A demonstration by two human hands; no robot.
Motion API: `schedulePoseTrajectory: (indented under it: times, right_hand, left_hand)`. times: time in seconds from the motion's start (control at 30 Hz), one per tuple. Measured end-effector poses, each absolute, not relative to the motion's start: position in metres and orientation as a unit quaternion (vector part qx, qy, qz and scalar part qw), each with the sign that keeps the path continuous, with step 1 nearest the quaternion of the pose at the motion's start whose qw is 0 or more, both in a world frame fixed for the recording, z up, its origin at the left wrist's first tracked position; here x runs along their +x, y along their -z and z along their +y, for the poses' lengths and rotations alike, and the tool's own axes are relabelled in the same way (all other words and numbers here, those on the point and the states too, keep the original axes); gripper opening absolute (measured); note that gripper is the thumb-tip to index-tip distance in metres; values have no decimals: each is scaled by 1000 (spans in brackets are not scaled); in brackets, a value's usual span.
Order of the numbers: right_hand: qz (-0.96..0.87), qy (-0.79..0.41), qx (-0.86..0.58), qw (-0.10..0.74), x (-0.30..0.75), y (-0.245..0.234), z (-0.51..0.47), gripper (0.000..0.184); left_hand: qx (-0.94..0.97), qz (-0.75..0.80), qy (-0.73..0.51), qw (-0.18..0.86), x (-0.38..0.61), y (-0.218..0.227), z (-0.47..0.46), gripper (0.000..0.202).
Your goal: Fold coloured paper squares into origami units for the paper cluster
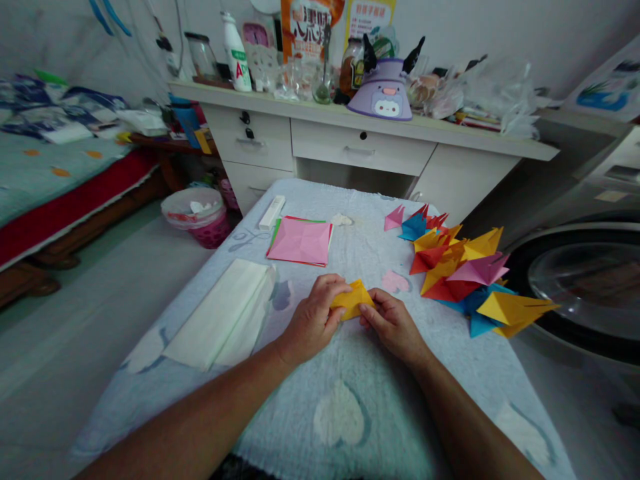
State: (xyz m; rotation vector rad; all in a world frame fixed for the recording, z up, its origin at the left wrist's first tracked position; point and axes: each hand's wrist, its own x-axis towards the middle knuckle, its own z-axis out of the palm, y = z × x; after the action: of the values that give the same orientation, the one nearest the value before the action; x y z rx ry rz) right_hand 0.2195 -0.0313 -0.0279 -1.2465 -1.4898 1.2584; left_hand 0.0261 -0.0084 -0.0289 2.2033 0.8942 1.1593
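A folded yellow paper piece (353, 298) lies on the cloth-covered table (350, 413), pinched from both sides. My left hand (315, 319) is closed over its left edge, fingers curled on top. My right hand (395, 325) grips its right corner with thumb and fingers pressed together. A stack of square coloured paper (301, 241), pink on top, lies just beyond the hands. To the right sits a pile of several folded paper shapes (465, 270) in yellow, red, blue and pink.
A folded white cloth or paper bundle (227, 312) lies at the table's left. A small white box (272, 211) rests near the far edge. Beyond stand a cluttered white desk (360, 133), a pink bin (196, 215), a bed (55, 180) at left and a washing machine (585, 280) at right.
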Motion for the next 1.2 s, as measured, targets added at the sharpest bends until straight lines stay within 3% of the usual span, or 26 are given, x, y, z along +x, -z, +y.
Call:
schedulePoseTrajectory:
  times: [0.5, 0.77, 0.93, 1.07, 1.2]
  right_hand:
    - [-563, -509, -500, 417, 217, 22, -32, 28]
    - [-542, -517, -460, 478, 217, 27, -31, 25]
    - [-523, -456, -461, 553, 215, 28, -32, 41]
    - [-542, -376, -514, 549, 213, 27, -34, 26]
    - [-564, -369, -509, 536, 212, 26, -37, 18]
  left_hand:
    - [806, 325, -422, 258, 24, 30, -9, 29]
    - [806, 336, -418, 250, 23, 25, -6, 30]
    - [775, 365, -463, 229, 21, 22, -4, 28]
    - [767, 369, -482, 208, 20, 21, -4, 29]
    - [771, 378, -472, 199, 20, 19, -6, 25]
